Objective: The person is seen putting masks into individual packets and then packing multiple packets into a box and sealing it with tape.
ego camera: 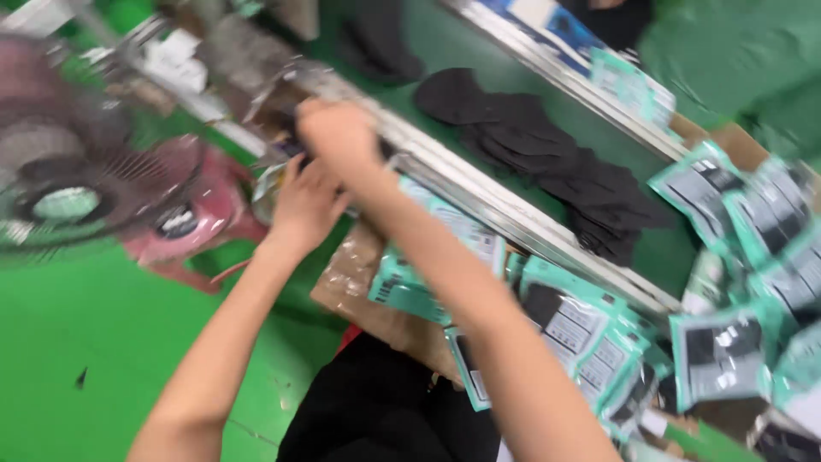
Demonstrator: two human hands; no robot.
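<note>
Head view shows the left hand (305,205) and right hand (340,130) meeting over a shiny packet (269,184) at the conveyor rail (479,192), left fingers curled beneath it, right grip too blurred to tell.

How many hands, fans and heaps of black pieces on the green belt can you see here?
Hands: 2, the left hand and right hand, close together at the belt's metal rail
Pink fans: 1
Heaps of black pieces: 1
Total: 4
The teal packets are too blurred to count.
</note>
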